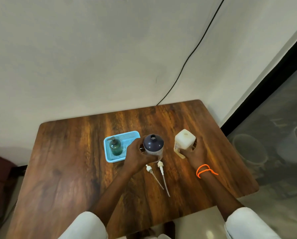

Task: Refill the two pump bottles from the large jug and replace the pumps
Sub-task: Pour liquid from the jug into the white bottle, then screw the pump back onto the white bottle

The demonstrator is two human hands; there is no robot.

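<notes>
spillage is the main risk: the dark bottle, pump off and neck open, stands mid-counter in the left grip, while the right grip wraps the jug at three o'clock; a fast tilt overshoots that narrow neck. two loose pumps at six o'clock could roll.

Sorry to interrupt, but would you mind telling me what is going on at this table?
A person's left hand grips a dark-shouldered bottle, its neck open. The right hand holds a white square jug. Two white pumps lie on the wooden table. A green pump bottle stands in a blue tray.
</notes>
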